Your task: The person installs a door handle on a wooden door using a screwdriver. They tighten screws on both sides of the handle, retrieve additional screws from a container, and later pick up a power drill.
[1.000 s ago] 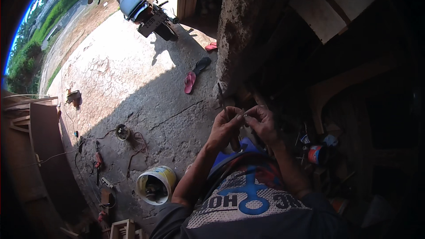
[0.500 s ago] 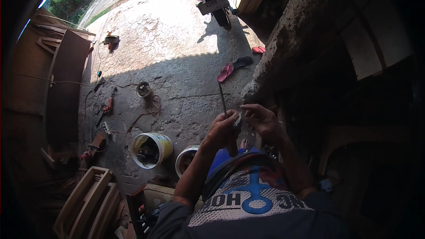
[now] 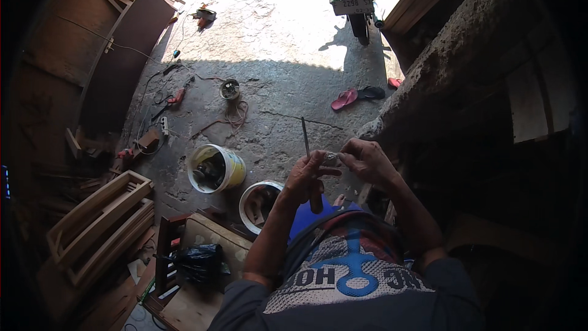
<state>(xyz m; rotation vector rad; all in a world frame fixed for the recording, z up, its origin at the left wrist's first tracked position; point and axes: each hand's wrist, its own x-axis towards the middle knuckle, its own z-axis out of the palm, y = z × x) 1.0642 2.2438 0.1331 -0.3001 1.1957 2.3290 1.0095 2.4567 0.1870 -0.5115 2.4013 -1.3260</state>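
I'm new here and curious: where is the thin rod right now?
In the head view, the thin rod is near the centre, pointing up from the left hand, with the right hand to its right.

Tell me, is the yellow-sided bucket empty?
Not empty: the bucket holds dark things, visible through its open top. Their kind is unclear.

A woodworking workshop with stacked wooden frames (image 3: 109, 219), wood scraps (image 3: 73, 143), and a red power tool (image 3: 177, 96).

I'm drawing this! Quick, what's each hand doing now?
Left hand: holding a long, thin, dark tool with a brown handle.
Right hand: at a small, crumpled, whitish thing; grip unclear.
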